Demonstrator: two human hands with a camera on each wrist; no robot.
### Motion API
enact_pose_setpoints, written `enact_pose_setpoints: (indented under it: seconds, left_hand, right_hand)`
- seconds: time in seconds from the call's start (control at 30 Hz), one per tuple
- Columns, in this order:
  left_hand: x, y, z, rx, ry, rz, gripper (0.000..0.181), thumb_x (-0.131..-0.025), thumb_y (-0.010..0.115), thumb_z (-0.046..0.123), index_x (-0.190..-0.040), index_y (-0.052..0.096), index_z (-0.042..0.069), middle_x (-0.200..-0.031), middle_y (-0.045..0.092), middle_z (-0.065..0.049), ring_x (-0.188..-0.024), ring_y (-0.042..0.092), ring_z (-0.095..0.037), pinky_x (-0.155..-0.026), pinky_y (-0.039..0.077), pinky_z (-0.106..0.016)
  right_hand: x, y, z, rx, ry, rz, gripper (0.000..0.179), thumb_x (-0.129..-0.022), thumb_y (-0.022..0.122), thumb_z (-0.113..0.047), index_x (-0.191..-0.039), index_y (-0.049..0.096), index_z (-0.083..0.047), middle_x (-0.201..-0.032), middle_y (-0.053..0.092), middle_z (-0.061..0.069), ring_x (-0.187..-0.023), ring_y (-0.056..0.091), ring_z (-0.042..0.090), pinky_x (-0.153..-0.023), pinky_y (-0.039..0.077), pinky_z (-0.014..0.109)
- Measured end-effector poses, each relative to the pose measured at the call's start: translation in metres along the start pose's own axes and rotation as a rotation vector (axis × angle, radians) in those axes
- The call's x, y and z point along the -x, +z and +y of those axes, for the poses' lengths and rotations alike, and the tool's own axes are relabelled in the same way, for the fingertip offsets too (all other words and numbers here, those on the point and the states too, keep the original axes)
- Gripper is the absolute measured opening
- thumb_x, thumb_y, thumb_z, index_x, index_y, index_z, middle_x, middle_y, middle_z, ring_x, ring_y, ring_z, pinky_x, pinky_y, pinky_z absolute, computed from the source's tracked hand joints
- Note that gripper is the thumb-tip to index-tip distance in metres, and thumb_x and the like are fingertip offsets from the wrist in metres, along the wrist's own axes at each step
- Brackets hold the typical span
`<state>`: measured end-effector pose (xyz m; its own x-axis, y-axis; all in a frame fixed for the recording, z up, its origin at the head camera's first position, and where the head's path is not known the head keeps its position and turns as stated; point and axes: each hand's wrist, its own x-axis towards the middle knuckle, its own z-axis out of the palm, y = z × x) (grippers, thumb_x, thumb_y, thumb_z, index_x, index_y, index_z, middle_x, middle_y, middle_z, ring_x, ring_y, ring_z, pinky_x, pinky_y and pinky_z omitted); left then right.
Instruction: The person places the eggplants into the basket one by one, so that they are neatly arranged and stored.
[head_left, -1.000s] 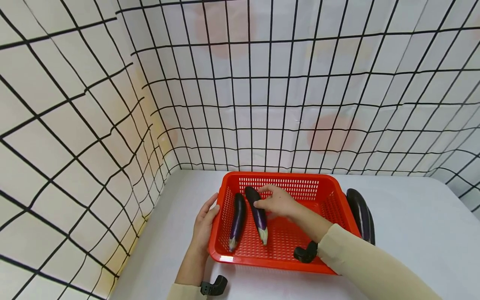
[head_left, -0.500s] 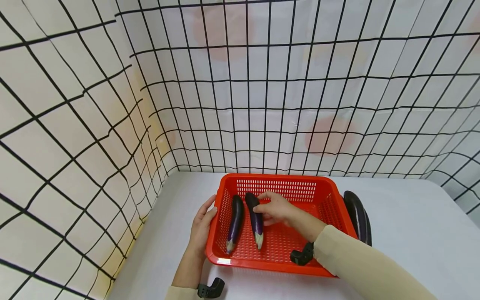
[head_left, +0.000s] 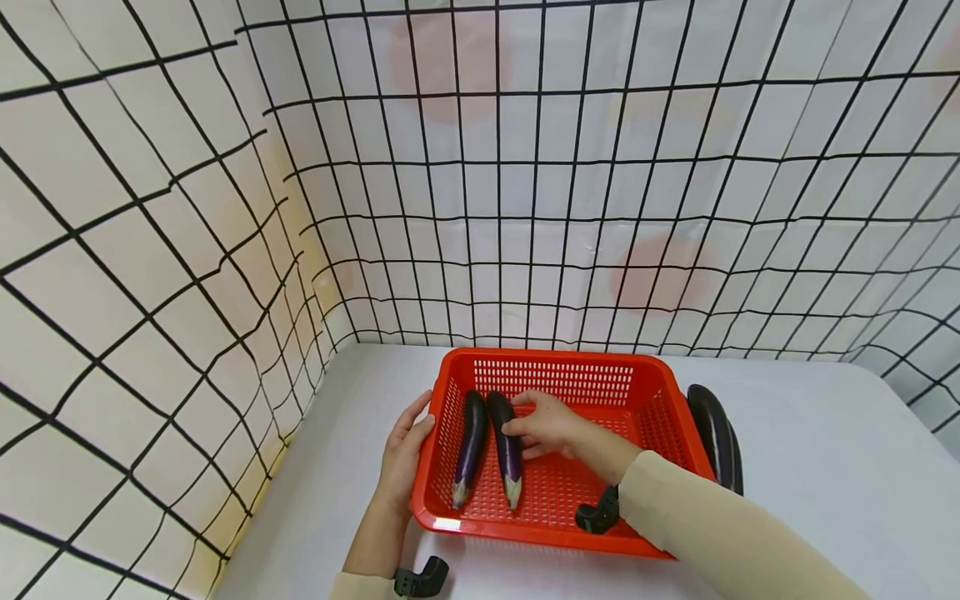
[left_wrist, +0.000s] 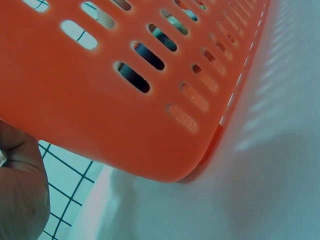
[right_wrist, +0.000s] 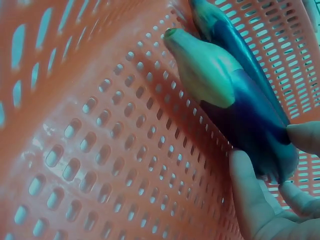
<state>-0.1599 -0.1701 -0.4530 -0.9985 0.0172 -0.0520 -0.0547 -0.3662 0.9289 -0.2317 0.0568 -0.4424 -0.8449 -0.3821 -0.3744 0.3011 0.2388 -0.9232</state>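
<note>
My right hand (head_left: 549,427) reaches into the red plastic basket (head_left: 555,535) and holds an eggplant (head_left: 508,454) around its dark upper part, thumb on one side and fingers on the other. In the right wrist view, this eggplant's pale stem end (right_wrist: 205,75) points away from the fingers, close above the slotted floor. Left of it, roughly parallel, lies a second eggplant (head_left: 471,446) along the basket's left wall. My left hand (head_left: 405,450) grips the basket's left rim; its fingertips are partly hidden. In the left wrist view, part of that hand (left_wrist: 22,195) shows under the orange-red wall.
Outside the basket's right wall, dark eggplants (head_left: 714,433) lie on the white table (head_left: 817,467); part of them is hidden by the basket. Black grid mesh (head_left: 517,242) over white sheeting rises behind the table and at the left (head_left: 150,317).
The eggplant in my right hand has shifted left and slightly toward me, now straighter and nearer the second eggplant. My left hand stays at the basket's left rim.
</note>
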Motion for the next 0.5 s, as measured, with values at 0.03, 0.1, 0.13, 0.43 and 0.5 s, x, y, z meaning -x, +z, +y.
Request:
enact_pose_setpoints:
  seconds: [0.03, 0.1, 0.13, 0.43, 0.5]
  left_hand:
    - [-0.0011, -0.0015, -0.0023, -0.001, 0.001, 0.006, 0.041, -0.098, 0.045, 0.023, -0.138, 0.042, 0.024, -0.131, 0.048, -0.018, -0.114, 0.049, -0.043, -0.089, 0.044, -0.049]
    - [-0.0026, -0.0039, -0.0060, -0.011, 0.006, 0.015, 0.041, -0.097, 0.047, 0.025, -0.137, 0.042, 0.025, -0.130, 0.050, -0.016, -0.113, 0.050, -0.041, -0.088, 0.046, -0.048]
    - [-0.0031, -0.0046, -0.0073, -0.016, 0.010, 0.017, 0.041, -0.097, 0.047, 0.026, -0.137, 0.043, 0.026, -0.130, 0.050, -0.016, -0.113, 0.051, -0.041, -0.087, 0.046, -0.047]
    - [-0.0039, -0.0039, -0.0090, -0.013, 0.023, 0.006, 0.042, -0.097, 0.047, 0.027, -0.138, 0.042, 0.026, -0.131, 0.049, -0.017, -0.113, 0.050, -0.042, -0.087, 0.046, -0.049]
    - [-0.0036, -0.0036, -0.0088, -0.004, 0.015, 0.006, 0.041, -0.096, 0.047, 0.027, -0.137, 0.043, 0.027, -0.131, 0.050, -0.016, -0.114, 0.049, -0.043, -0.087, 0.046, -0.049]
  right_hand:
    - [-0.0005, 0.0003, 0.0002, 0.001, 0.002, -0.003, 0.061, -0.081, 0.068, -0.007, -0.132, 0.036, -0.001, -0.093, 0.065, 0.018, -0.079, 0.066, 0.032, -0.065, 0.055, 0.045]
    - [-0.0011, 0.0013, 0.0004, -0.001, 0.007, -0.010, 0.061, -0.081, 0.068, -0.006, -0.132, 0.035, 0.000, -0.093, 0.065, 0.018, -0.080, 0.066, 0.032, -0.066, 0.055, 0.045]
    - [-0.0015, 0.0017, 0.0004, -0.003, 0.011, -0.013, 0.061, -0.081, 0.068, -0.006, -0.132, 0.035, 0.000, -0.093, 0.065, 0.018, -0.080, 0.066, 0.032, -0.067, 0.055, 0.045]
    - [-0.0011, 0.0038, 0.0008, 0.004, 0.037, 0.001, 0.059, -0.079, 0.070, -0.005, -0.127, 0.037, 0.003, -0.092, 0.064, 0.018, -0.080, 0.066, 0.031, -0.069, 0.055, 0.044]
    - [-0.0011, 0.0037, 0.0007, 0.001, 0.042, 0.005, 0.059, -0.079, 0.071, -0.006, -0.127, 0.037, 0.002, -0.092, 0.064, 0.019, -0.080, 0.066, 0.031, -0.068, 0.055, 0.044]
